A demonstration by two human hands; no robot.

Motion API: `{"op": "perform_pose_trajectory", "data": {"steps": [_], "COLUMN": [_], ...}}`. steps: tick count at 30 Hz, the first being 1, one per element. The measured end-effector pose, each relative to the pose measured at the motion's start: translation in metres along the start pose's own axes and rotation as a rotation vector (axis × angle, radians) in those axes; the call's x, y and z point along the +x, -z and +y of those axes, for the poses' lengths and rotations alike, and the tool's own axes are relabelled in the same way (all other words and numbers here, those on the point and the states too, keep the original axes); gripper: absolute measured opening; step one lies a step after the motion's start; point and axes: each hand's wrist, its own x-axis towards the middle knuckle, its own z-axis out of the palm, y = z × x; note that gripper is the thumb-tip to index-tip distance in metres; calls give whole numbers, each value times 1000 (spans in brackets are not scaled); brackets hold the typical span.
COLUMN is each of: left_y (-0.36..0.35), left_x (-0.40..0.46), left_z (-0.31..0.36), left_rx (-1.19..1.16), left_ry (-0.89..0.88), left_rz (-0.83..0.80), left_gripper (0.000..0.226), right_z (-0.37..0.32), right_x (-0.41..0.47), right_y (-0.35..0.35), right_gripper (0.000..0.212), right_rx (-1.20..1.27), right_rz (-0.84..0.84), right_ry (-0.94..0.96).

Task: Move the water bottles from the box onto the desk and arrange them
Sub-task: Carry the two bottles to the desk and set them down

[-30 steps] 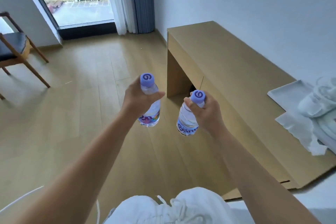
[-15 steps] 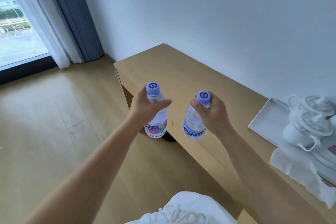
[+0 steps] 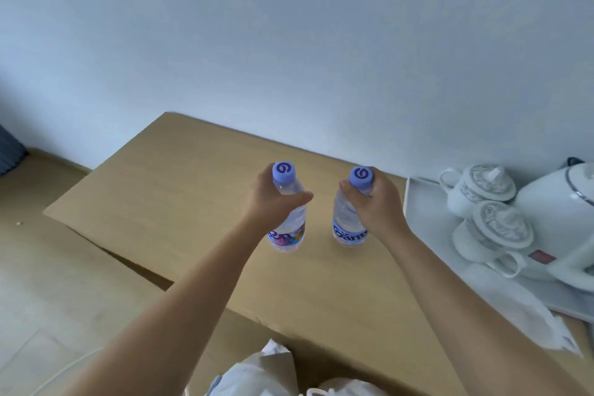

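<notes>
L hand (image 3: 273,202) grips L water bottle (image 3: 287,231) at neck; R hand (image 3: 377,202) grips R water bottle (image 3: 348,228); both upright over desk (image 3: 180,190), apart; tea set tray (image 3: 418,202) at right.

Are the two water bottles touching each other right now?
Apart. The head view shows bare desk between the left bottle and the right bottle, each gripped near its cap by the left hand and right hand.

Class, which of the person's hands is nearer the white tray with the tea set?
Right. The right hand is just left of the tray; the left hand is farther left, beyond both bottles.
</notes>
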Motion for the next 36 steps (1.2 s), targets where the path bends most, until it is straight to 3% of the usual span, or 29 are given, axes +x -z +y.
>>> {"op": "perform_pose_trajectory", "data": {"steps": [12, 26, 31, 33, 36], "left_y": [-81, -127, -122, -118, -108], "left_x": [141, 187, 184, 179, 165], "left_z": [7, 7, 5, 5, 9], "left_rx": [80, 29, 75, 98, 105], "left_ry": [-23, -89, -163, -164, -154], "left_rz": [-294, -302, -290, -307, -282], "left_gripper": [36, 35, 52, 68, 94], "right_z": [31, 51, 49, 45, 44], "right_x": [77, 144, 145, 141, 128], "right_y": [5, -3, -1, 1, 6], "right_gripper": [14, 17, 17, 15, 40], "right_rx": [14, -48, -73, -91, -180], "right_rz": [355, 477, 440, 397, 359], "right_ry": [-224, -138, -111, -109, -186]}}
